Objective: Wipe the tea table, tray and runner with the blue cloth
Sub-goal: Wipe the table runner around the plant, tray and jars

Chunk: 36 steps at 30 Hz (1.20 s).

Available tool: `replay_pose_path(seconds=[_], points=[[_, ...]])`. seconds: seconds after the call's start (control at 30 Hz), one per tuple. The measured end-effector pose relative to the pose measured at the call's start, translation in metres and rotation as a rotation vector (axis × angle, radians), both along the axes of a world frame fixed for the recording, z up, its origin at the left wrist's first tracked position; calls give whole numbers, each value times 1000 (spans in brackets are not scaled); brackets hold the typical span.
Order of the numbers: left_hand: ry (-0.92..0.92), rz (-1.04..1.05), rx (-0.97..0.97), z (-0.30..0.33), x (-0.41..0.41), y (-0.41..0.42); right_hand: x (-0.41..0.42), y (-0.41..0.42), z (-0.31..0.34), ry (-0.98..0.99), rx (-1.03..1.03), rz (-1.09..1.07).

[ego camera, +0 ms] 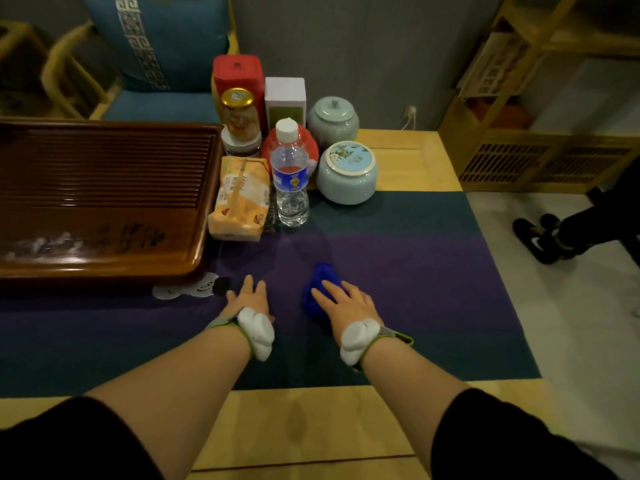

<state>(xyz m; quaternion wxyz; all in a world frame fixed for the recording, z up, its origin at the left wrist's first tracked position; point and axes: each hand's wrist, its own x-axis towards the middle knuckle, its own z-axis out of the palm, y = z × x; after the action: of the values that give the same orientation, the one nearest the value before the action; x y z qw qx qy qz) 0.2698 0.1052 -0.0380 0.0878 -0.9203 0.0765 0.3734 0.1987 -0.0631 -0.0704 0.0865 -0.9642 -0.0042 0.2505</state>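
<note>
the crumpled bright blue cloth (320, 289) lies under the right hand (346, 303), whose flat-fingered grip presses it onto the dark purple fabric runner (415, 271); the left hand (247, 297) rests beside, fingers straight, holding nothing.

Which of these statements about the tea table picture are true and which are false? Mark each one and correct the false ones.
1. The right hand lies on the blue cloth with straight fingers. True.
2. The blue cloth lies on the wooden tea tray. False: it lies on the dark runner, to the right of the tray.
3. The left hand rests flat on the runner and holds nothing. True.
4. The water bottle has its cap off. False: a white cap is on it.
5. Two pale green lidded jars stand right of the bottle. True.
6. The orange packet sits on the tray. False: it stands beside the tray's right edge.
</note>
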Motion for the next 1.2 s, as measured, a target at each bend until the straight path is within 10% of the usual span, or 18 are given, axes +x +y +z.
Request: replay_pose_path(seconds=[0.4, 0.7, 1.03, 1.2], points=[[58, 71, 86, 0, -2, -22, -10, -116, 20, 63, -116, -512], [102, 100, 53, -8, 4, -14, 31, -31, -9, -147, -24, 91], [124, 82, 70, -10, 10, -14, 44, -64, 9, -139, -87, -186], [135, 97, 60, -8, 11, -15, 85, 1, 7, -195, 21, 221]])
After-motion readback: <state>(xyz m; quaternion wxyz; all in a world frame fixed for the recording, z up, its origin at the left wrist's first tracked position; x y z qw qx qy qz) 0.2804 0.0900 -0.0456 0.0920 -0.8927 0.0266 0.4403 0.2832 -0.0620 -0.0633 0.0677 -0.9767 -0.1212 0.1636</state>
